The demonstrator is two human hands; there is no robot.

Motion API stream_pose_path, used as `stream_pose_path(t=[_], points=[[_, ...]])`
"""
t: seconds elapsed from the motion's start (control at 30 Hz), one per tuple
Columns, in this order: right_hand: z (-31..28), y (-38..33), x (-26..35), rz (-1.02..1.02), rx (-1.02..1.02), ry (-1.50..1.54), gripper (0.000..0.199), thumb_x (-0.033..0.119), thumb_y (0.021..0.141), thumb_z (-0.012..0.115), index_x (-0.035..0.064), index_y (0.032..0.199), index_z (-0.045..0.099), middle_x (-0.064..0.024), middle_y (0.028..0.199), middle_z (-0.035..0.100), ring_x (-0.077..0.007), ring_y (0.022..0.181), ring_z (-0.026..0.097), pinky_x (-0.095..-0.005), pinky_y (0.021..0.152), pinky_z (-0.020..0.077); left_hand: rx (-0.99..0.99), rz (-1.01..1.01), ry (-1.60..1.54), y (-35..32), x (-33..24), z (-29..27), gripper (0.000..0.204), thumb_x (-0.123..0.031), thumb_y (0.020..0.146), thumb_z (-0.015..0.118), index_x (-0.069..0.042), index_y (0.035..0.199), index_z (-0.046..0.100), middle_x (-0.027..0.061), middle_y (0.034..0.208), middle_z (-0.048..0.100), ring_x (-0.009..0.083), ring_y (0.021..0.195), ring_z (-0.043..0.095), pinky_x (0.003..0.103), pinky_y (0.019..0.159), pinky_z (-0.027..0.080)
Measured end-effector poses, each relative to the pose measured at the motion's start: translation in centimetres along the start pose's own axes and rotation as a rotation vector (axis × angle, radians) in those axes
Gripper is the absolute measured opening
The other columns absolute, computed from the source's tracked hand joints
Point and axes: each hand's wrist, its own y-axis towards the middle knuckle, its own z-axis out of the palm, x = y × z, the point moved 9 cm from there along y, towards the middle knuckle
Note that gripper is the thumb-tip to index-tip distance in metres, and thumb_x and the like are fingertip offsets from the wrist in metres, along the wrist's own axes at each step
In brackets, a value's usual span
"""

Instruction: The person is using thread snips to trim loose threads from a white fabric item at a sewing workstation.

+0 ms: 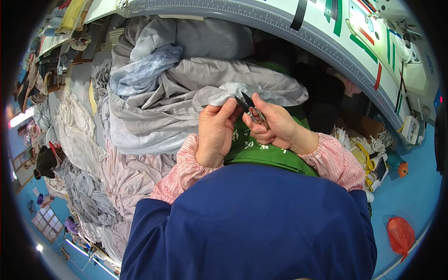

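Thread snips (251, 109) with dark pointed blades rest in my right hand (275, 122), its fingers curled round the metal handle. The blades point up and left and are apart at their tips. Close beside them, my left hand (216, 128) is pinched on the edge of a pale grey fabric (219, 94). Its fingertips almost meet the blades, and whether a thread lies between them is too small to tell. The fabric spreads in thick folds over my lap and to the left, with a bluish piece (149, 70) among it. Below my hands lies a green apron (261, 153) with white marks.
A sewing table (280, 21) with a ruler along its edge curves across the top and right. Piles of grey, white and pink cloth (135, 179) fill the left. A red plastic bag (400, 235) sits on the blue floor at right, below scattered scraps (373, 161).
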Motion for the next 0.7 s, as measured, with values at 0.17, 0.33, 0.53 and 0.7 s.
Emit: stream_pose_path(t=[0.17, 0.33, 0.53, 0.7], points=[[0.1, 0.0, 0.0, -0.005, 0.003, 0.003, 0.056, 0.056, 0.091, 0.031, 0.007, 0.075, 0.053, 0.006, 0.048, 0.034, -0.0034, 0.036, 0.022, -0.0185, 0.035, 0.0198, -0.002, -0.003, 0.013, 0.0, 0.1, -0.1, 0.009, -0.004, 0.085, 0.057, -0.002, 0.092, 0.062, 0.0059, 0.093, 0.063, 0.0147, 0.085, 0.06, 0.028, 0.078, 0.049], [0.1, 0.0, 0.0, -0.008, 0.002, 0.003, 0.056, 0.056, 0.091, 0.03, 0.0073, 0.075, 0.053, 0.0063, 0.048, 0.033, -0.0031, 0.036, 0.022, -0.0182, 0.035, 0.0196, 0.005, -0.004, 0.016, 0.0, 0.0, 0.1, 0.009, -0.004, 0.085, 0.057, -0.002, 0.092, 0.062, 0.0064, 0.093, 0.063, 0.0149, 0.085, 0.06, 0.028, 0.077, 0.049], [0.2, 0.2, 0.2, -0.016, 0.02, 0.001, 0.057, 0.055, 0.092, 0.028, 0.0076, 0.074, 0.052, 0.006, 0.047, 0.032, -0.0033, 0.036, 0.021, -0.018, 0.035, 0.0202, 0.03, -0.037, 0.014, 0.1, 0.5, 0.0, 0.01, -0.004, 0.086, 0.056, -0.001, 0.094, 0.061, 0.0071, 0.094, 0.063, 0.015, 0.085, 0.06, 0.028, 0.077, 0.048], [0.8, 0.3, -0.1, 0.018, 0.215, 0.05, 0.058, 0.056, 0.092, 0.025, 0.0074, 0.072, 0.051, 0.0053, 0.046, 0.032, -0.0038, 0.036, 0.022, -0.0187, 0.035, 0.0202, 0.05, -0.005, 0.011, -0.3, -0.1, 1.1, 0.012, -0.003, 0.086, 0.056, 0.0, 0.096, 0.061, 0.0072, 0.094, 0.063, 0.0152, 0.086, 0.06, 0.028, 0.078, 0.048]])
